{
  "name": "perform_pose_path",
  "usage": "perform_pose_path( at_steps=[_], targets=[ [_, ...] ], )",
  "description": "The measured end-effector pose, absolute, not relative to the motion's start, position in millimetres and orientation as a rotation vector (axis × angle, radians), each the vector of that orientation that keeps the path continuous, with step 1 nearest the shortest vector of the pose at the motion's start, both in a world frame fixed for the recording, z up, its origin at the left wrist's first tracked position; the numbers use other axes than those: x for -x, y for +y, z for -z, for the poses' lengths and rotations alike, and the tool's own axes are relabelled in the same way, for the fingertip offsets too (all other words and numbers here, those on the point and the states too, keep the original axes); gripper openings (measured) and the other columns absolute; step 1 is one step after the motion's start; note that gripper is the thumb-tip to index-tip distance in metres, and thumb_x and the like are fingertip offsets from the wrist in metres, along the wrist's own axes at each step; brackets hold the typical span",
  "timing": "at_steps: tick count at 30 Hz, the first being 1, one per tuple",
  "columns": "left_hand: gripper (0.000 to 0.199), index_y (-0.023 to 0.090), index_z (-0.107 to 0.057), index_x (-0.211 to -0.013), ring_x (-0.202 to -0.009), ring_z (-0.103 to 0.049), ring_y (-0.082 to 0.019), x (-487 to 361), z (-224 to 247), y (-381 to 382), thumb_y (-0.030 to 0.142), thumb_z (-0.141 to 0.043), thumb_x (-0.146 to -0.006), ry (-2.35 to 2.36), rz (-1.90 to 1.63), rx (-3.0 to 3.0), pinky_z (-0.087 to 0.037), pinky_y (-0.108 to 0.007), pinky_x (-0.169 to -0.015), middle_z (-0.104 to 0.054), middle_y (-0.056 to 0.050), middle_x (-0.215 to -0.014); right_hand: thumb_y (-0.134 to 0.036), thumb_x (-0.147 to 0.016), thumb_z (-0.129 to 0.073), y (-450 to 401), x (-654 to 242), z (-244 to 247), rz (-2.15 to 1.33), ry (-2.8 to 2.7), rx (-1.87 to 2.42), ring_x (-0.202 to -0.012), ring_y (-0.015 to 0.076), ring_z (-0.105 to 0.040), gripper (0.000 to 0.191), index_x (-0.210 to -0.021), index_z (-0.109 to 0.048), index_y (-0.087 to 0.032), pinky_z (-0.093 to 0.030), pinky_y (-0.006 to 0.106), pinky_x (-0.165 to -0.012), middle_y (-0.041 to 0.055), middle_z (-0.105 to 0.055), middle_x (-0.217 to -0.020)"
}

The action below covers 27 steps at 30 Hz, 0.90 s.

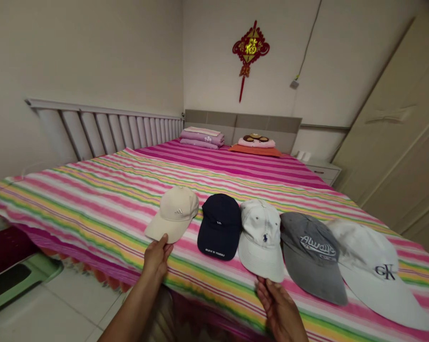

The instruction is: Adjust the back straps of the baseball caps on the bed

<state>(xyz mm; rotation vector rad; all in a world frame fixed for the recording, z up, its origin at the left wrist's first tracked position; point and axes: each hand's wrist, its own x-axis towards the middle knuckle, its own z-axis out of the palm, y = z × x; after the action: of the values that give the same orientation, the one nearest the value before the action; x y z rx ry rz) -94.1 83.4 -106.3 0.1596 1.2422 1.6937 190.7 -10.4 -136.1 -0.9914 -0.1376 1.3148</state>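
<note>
Your cap row on the bed (pixel 82 202) looks laid out, with the navy cap (pixel 219 223), grey cap (pixel 309 251) and lettered white cap (pixel 373 266) hand-free, but handling seems unfinished where your left hand (pixel 157 257) pinches the beige cap (pixel 175 211) at eight o'clock from centre and your right hand (pixel 277 304) the pony-logo cap (pixel 260 232) near five.

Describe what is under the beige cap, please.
The beige cap lies on the striped bedspread, which shows around it. The part directly beneath, and the cap's inside, are hidden. The left hand touches its brim.
</note>
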Motion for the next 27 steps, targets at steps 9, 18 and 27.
perform_pose_path(
  at_steps=[9, 18, 27],
  targets=[
    [0.02, 0.016, -0.057, -0.086, -0.055, -0.061, -0.008, 90.2, 112.9, 91.5, 0.001, -0.051, -0.075, 1.201, -1.74, -0.255, -0.053, -0.03, -0.074, -0.064, 0.001, -0.07, -0.017, -0.036, -0.084, -11.5, -190.5, 137.5, -1.318, -0.167, 0.977, -0.06, 0.0121, -0.064, 0.045, -0.072, -0.057, -0.014, -0.055, 0.02, -0.057, 0.0007, -0.068, -0.066],
    [0.022, 0.016, -0.058, -0.088, -0.059, -0.063, -0.01, 85.8, 122.2, 88.4, 0.001, -0.051, -0.074, 1.113, -1.706, -0.333, -0.053, -0.031, -0.073, -0.065, -0.001, -0.07, -0.017, -0.036, -0.083, -10.2, -190.7, 138.7, -1.315, -0.161, 0.973, -0.06, 0.0125, -0.064, 0.045, -0.073, -0.057, -0.014, -0.054, 0.02, -0.058, 0.0022, -0.069, -0.066],
    [0.015, 0.014, -0.057, -0.082, -0.052, -0.06, -0.008, 82.8, 121.7, 89.4, 0.002, -0.052, -0.074, 1.223, -1.707, -0.326, -0.054, -0.028, -0.067, -0.063, 0.0, -0.065, -0.012, -0.039, -0.081, -10.0, -188.9, 136.1, -1.299, -0.148, 0.968, -0.057, 0.0119, -0.063, 0.04, -0.071, -0.057, -0.014, -0.053, 0.019, -0.054, 0.0024, -0.069, -0.065]
  ],
)
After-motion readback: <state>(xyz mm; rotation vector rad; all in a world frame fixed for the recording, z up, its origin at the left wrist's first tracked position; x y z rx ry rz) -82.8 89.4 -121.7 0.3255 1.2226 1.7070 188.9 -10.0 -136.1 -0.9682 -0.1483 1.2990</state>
